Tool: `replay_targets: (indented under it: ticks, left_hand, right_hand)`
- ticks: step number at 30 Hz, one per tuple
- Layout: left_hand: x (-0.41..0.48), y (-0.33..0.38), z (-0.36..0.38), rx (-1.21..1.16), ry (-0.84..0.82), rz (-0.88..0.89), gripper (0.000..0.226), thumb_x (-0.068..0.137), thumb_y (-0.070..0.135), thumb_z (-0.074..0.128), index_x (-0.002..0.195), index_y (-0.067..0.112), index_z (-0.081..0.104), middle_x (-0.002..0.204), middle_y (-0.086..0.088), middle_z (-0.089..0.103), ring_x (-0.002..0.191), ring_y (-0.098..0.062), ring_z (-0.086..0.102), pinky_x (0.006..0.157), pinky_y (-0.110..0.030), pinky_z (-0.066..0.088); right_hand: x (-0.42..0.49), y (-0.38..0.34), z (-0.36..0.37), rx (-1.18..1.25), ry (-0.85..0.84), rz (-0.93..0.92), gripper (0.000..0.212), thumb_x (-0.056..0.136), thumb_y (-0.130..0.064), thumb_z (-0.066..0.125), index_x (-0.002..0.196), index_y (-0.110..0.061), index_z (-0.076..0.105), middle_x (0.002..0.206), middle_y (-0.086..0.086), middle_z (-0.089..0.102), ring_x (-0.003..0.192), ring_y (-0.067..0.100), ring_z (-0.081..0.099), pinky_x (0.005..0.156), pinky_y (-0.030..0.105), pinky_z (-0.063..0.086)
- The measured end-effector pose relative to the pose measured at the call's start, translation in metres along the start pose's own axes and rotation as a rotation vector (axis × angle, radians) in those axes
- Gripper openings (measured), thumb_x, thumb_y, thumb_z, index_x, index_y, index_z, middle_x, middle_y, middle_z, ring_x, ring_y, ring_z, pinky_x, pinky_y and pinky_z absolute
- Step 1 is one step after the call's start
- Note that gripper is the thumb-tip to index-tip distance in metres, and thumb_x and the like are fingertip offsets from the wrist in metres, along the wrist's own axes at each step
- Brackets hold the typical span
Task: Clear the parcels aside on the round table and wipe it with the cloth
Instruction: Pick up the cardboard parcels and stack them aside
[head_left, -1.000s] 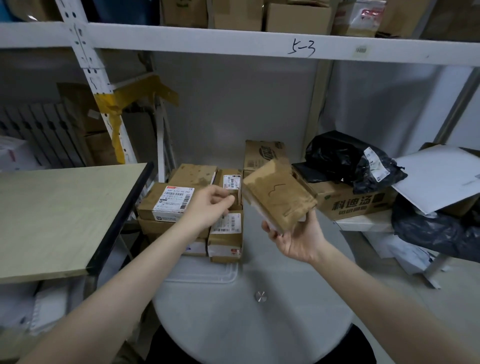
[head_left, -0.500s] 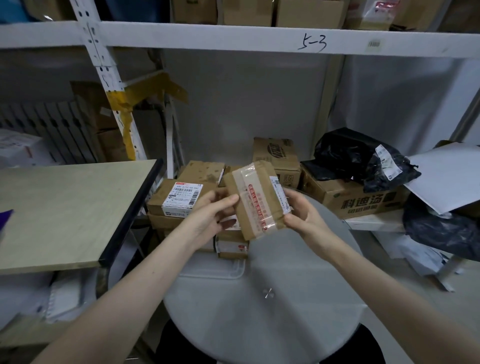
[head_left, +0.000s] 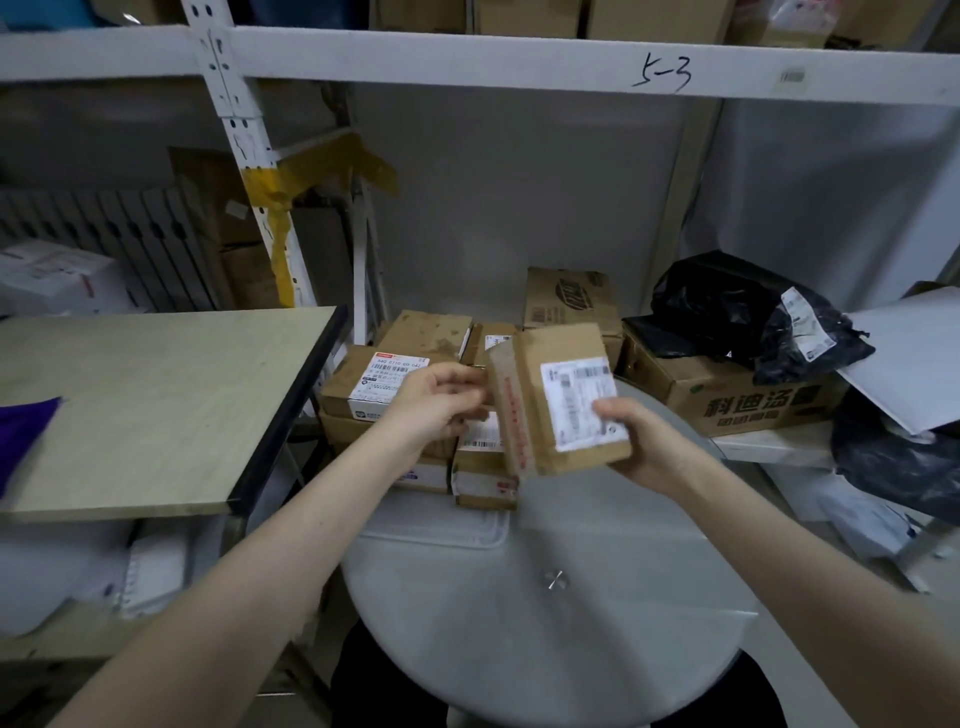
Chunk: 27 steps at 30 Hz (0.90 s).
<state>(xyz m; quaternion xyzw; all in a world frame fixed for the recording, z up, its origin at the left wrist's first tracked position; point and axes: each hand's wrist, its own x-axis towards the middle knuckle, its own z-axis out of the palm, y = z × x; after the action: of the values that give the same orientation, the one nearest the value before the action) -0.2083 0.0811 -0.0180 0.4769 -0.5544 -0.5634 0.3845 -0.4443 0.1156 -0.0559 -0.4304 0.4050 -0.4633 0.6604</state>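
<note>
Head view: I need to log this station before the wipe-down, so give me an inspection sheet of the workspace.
Surface: round table, grey, near half bare, far edge crowded.
Job's things: held parcel lifted off the table, label facing up; stacked parcels at the far left edge; purple cloth on the wooden side table.
Clutter: black bag on a printed carton.
Hands: left hand and right hand both on the held parcel.
Cables: nothing seen.
Surroundings: white shelving marked 5-3.
</note>
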Motion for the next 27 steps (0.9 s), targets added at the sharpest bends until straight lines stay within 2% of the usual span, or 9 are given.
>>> replay_targets:
  ticks: [2,4,9,11,13,15,18,24,27]
  left_hand:
    - [0.004,0.003,-0.010,0.135,0.169,0.037,0.018,0.090,0.006,0.060,0.103,0.017,0.066,0.100,-0.005,0.070,0.090,-0.017,0.067,0.077,-0.030,0.054]
    - [0.008,0.004,-0.022,0.207,0.311,0.081,0.017,0.089,0.007,0.060,0.095,0.021,0.066,0.100,-0.004,0.068,0.094,-0.018,0.065,0.081,-0.031,0.054]
    - [0.014,-0.005,-0.046,0.430,0.517,0.168,0.019,0.086,0.005,0.060,0.097,0.020,0.065,0.103,-0.001,0.066,0.101,-0.019,0.063,0.084,-0.031,0.053]
    - [0.013,-0.013,-0.049,0.547,0.543,0.187,0.026,0.084,0.005,0.062,0.107,0.018,0.064,0.114,-0.004,0.065,0.108,-0.022,0.061,0.083,-0.030,0.052]
    - [0.012,-0.022,-0.050,0.694,0.544,0.214,0.033,0.082,0.007,0.065,0.113,0.016,0.064,0.123,-0.007,0.061,0.116,-0.025,0.056,0.092,-0.034,0.050]
    - [0.012,-0.029,-0.050,0.816,0.501,0.204,0.036,0.081,0.010,0.065,0.117,0.017,0.064,0.128,-0.009,0.057,0.121,-0.028,0.051,0.100,-0.038,0.045]
    - [0.014,-0.038,-0.049,0.930,0.424,0.171,0.035,0.083,0.014,0.062,0.117,0.020,0.064,0.132,-0.008,0.054,0.124,-0.030,0.046,0.100,-0.036,0.040]
    - [0.014,-0.043,-0.046,0.982,0.402,0.155,0.033,0.085,0.018,0.061,0.118,0.022,0.063,0.135,-0.005,0.051,0.127,-0.028,0.039,0.101,-0.033,0.035]
    - [0.012,-0.042,-0.045,0.985,0.399,0.158,0.034,0.085,0.017,0.061,0.119,0.022,0.063,0.136,-0.006,0.050,0.128,-0.029,0.038,0.102,-0.034,0.036]
  right_hand:
    - [0.010,-0.003,0.002,0.168,0.174,-0.026,0.053,0.069,-0.035,0.071,0.118,-0.016,0.062,0.094,0.000,0.076,0.091,0.015,0.068,0.087,0.031,0.051]
    - [0.018,-0.006,0.004,0.348,0.320,-0.029,0.030,0.087,-0.032,0.057,0.113,-0.020,0.063,0.092,0.001,0.076,0.096,0.018,0.065,0.096,0.037,0.046]
    - [0.034,0.003,0.015,0.261,0.395,0.181,0.032,0.084,-0.037,0.064,0.108,-0.017,0.065,0.102,0.008,0.073,0.098,0.023,0.066,0.089,0.038,0.052]
    - [0.042,0.009,0.024,0.197,0.372,0.239,0.034,0.082,-0.036,0.066,0.108,-0.015,0.065,0.101,0.009,0.073,0.097,0.024,0.066,0.085,0.038,0.053]
    - [0.048,0.012,0.035,0.130,0.356,0.268,0.030,0.082,-0.036,0.067,0.102,-0.015,0.065,0.097,0.008,0.073,0.094,0.024,0.066,0.085,0.038,0.053]
    - [0.053,0.015,0.043,0.059,0.350,0.281,0.028,0.082,-0.038,0.067,0.099,-0.016,0.063,0.098,0.008,0.071,0.095,0.024,0.065,0.090,0.040,0.052]
    - [0.060,0.017,0.046,-0.061,0.326,0.309,0.035,0.082,-0.042,0.067,0.105,-0.016,0.062,0.101,0.008,0.070,0.098,0.025,0.064,0.095,0.043,0.050]
    - [0.069,0.022,0.047,-0.157,0.352,0.348,0.052,0.081,-0.052,0.065,0.117,-0.016,0.059,0.108,0.007,0.068,0.101,0.025,0.063,0.094,0.040,0.048]
    - [0.073,0.026,0.045,-0.403,0.439,0.350,0.068,0.075,-0.068,0.060,0.119,-0.016,0.054,0.103,0.005,0.061,0.101,0.025,0.057,0.090,0.039,0.041]
